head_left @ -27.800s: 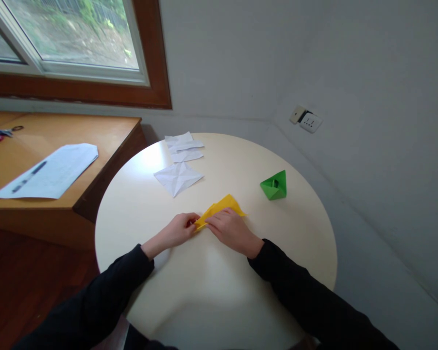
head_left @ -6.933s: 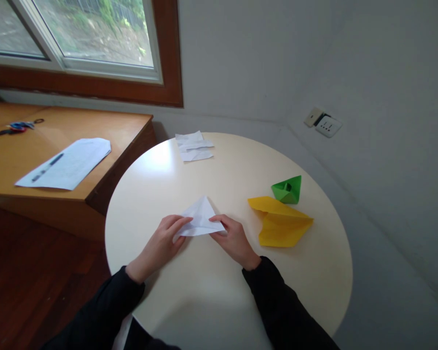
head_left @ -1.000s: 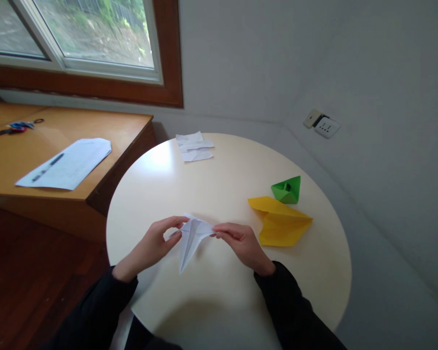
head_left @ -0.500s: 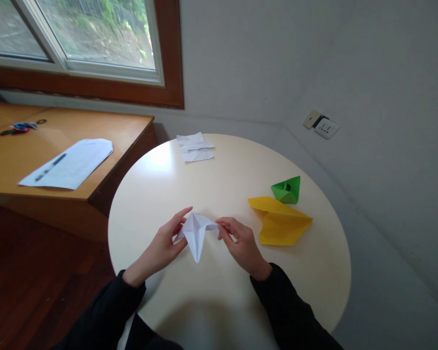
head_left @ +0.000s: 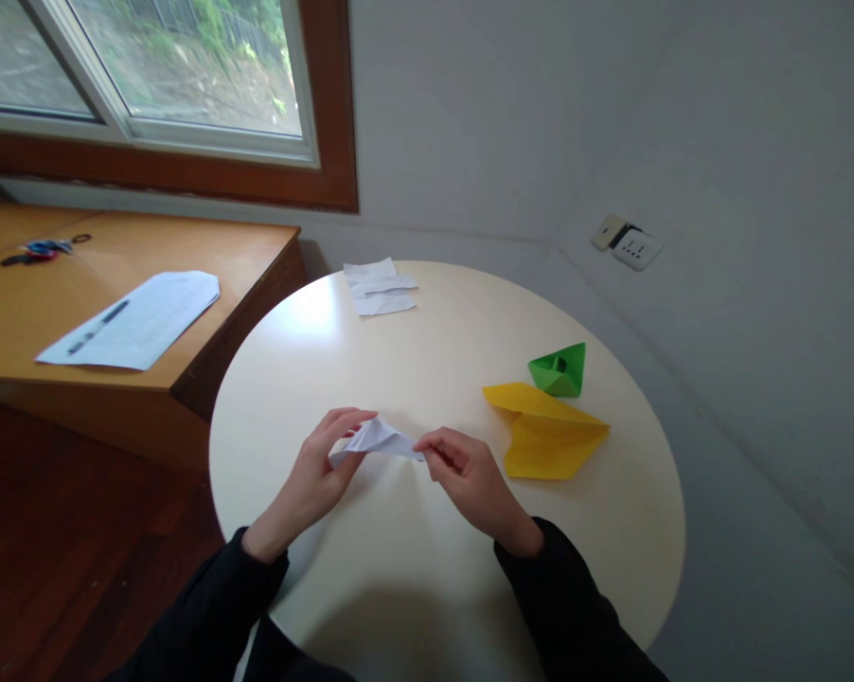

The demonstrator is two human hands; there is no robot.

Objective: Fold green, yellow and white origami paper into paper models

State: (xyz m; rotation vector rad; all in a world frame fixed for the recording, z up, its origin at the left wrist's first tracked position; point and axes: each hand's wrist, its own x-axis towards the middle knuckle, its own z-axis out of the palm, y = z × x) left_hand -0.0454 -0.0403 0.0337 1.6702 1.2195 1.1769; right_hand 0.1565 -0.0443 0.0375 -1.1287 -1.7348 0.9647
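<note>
Your left hand (head_left: 313,474) and right hand (head_left: 470,478) each pinch one end of the small, partly folded white paper piece (head_left: 379,441), holding it just above the round cream table (head_left: 399,568), fingers closed on its edges. It has several creases but no finished shape yet, so I judge folding remains. Farther right lie a flat folded yellow paper sheet (head_left: 549,438) and a finished green paper figure (head_left: 559,369); white paper scraps (head_left: 379,286) sit at the far edge.

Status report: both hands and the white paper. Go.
Left hand and right hand each pinch an end of the folded white paper, held just above the round table. Yellow folded paper and green paper figure lie apart, right.
</note>
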